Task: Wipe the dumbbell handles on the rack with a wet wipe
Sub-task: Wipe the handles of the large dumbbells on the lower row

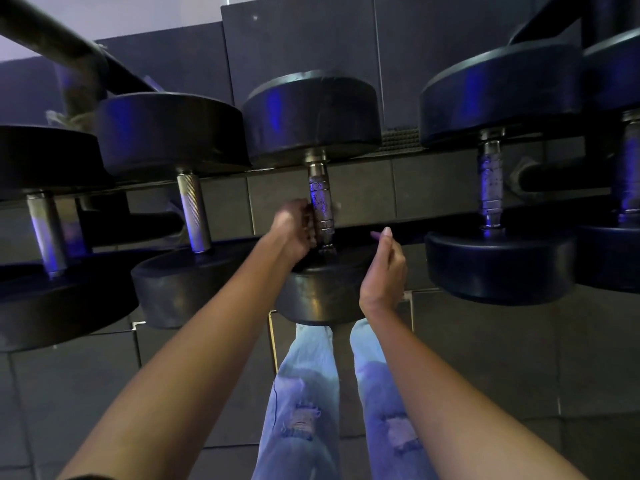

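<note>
Left fingers [307,219] grip the middle handle [320,199]; right fingers [388,241] hang loose beside a neighbouring dumbbell [498,268].

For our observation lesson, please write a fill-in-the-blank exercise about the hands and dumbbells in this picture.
1. The left hand grips the middle dumbbell by its ___.
2. The right hand, beside that dumbbell's near head, holds ___.
3. The person's legs are in ripped light-blue ___.

Missing words: handle; nothing; jeans.

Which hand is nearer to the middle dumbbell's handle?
Left. The left hand grips the handle from its left side; the right hand is apart from it, lower right, holding nothing.
</note>
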